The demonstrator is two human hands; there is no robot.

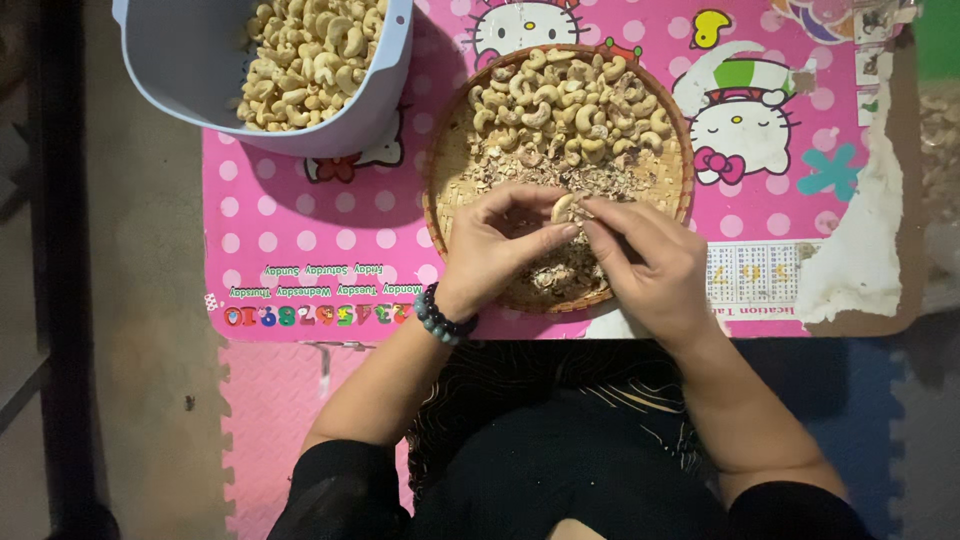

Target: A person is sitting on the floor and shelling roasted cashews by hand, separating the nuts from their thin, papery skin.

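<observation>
Pale curved cashew nut (564, 208) pinched over the round woven bamboo tray (446, 170), long axis roughly crosswise; left hand (497, 243) and right hand (650, 265), each grip closed on it; pink polka-dot cartoon mat (300, 230) on the surface, grey plastic tub (190, 60) of cashews upper left

Two hands were in view, the left hand (495, 250) and the right hand (650, 265), pinching one cashew nut (563, 208) between their fingertips. One round woven tray (445, 150) sat on the desk, carrying a heap of cashews too many to count at its far side and a litter of brown skins nearer. One pale plastic tub (190, 70) stood far left, also filled with uncounted cashews. One pink dotted mat (320, 230) lay under both. One beaded bracelet (440, 318) circled the left wrist. Three cartoon cat figures showed on the mat.
</observation>
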